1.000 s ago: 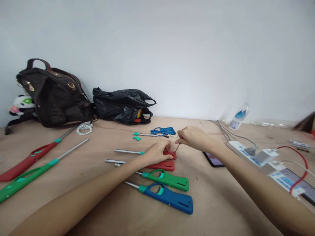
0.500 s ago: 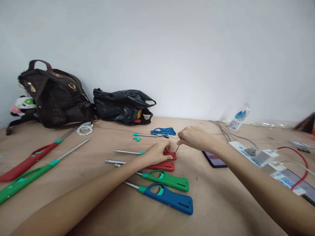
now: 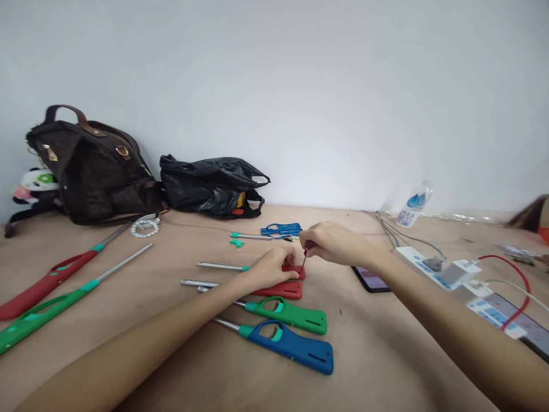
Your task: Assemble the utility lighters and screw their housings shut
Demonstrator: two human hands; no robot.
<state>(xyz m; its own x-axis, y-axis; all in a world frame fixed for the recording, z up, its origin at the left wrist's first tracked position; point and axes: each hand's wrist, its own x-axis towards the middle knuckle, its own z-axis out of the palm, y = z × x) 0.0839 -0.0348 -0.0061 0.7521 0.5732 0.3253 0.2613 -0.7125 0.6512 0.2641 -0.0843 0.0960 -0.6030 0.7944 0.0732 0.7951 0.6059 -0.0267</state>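
My left hand (image 3: 274, 268) is closed on the handle of a red lighter (image 3: 299, 271) lying on the table, its metal tube pointing left. In my right hand (image 3: 328, 241) is a screwdriver (image 3: 306, 252), its tip against the end of that red handle. Nearer to me lie a second red lighter (image 3: 285, 290), a green lighter (image 3: 300, 317) and a blue lighter (image 3: 300, 346). Beyond my hands are an opened blue casing (image 3: 281, 229), a loose metal tube (image 3: 253, 236) and a small teal piece (image 3: 236, 244).
At left lie another red lighter (image 3: 51, 284), another green lighter (image 3: 51, 309) and a bead bracelet (image 3: 144, 226). A dark bag (image 3: 103, 171) and a black plastic bag (image 3: 206, 186) stand behind. Right are a phone (image 3: 372, 280), a power strip (image 3: 422, 268), cables and a bottle (image 3: 414, 205).
My right hand has shifted slightly left, and the screwdriver stands more upright, with its handle now showing. My left hand keeps its hold on the red lighter. The view has shifted a little.
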